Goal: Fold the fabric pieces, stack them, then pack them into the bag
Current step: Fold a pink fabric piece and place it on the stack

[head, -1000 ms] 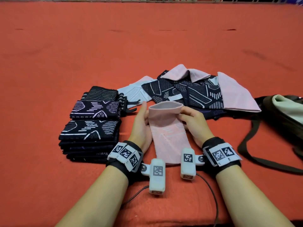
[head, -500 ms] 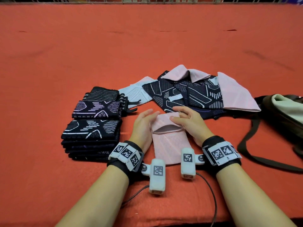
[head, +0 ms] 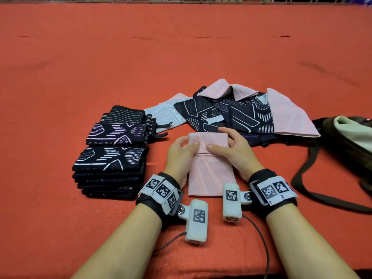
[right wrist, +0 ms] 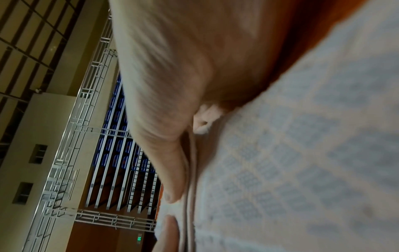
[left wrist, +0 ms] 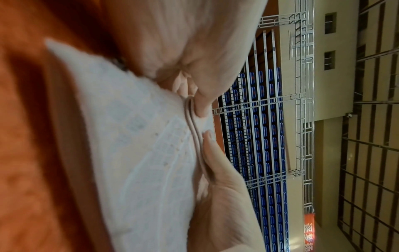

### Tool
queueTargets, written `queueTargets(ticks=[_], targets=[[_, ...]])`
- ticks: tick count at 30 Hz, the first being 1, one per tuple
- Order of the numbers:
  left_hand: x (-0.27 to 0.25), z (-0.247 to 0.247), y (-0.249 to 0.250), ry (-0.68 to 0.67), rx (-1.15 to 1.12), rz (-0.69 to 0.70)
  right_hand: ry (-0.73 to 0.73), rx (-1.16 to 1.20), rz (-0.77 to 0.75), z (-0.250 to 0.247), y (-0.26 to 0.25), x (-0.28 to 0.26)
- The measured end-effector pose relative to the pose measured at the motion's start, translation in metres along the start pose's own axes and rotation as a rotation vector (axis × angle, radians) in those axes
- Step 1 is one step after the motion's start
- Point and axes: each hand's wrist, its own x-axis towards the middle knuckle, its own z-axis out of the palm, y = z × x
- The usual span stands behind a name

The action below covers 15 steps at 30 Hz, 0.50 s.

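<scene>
At the right edge of the table (head: 80,57) a dark bag (head: 346,141) lies with its mouth open; a pale green lining or cloth shows inside, and I cannot tell what else it holds. Its strap (head: 314,190) trails toward the near edge. The table is covered in orange-red cloth. Beyond it, the wrist views show a tall hall with metal trusses and rows of blue seats.

Near the middle of the near edge lies a pink fabric piece (head: 211,174), its far end folded back toward the person. The left hand (head: 179,154) pinches the left end of that fold between thumb and curled fingers. The right hand (head: 235,152) holds the right end, thumb laid on the folded flap and fingers curled over the far edge.

To the left stand two stacks of folded dark patterned pieces (head: 110,164), one nearer, one farther. Behind the hands a loose heap of unfolded pieces (head: 237,111) spreads, dark, pink and pale blue; I cannot count them.
</scene>
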Motion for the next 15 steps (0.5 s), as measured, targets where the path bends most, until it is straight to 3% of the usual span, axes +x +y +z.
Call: queueTargets(ticks=[8,15], targets=[[-0.0027,-0.0007,0.0036,0.004,-0.046,-0.008,-0.059,0.116,-0.012,-0.0010,-0.0047,-0.0031],[-0.0072,-0.0055,0.0072,-0.127,-0.058,-0.039,-0.076,0.202,-0.036,-0.0028,-0.0081,-0.0079]])
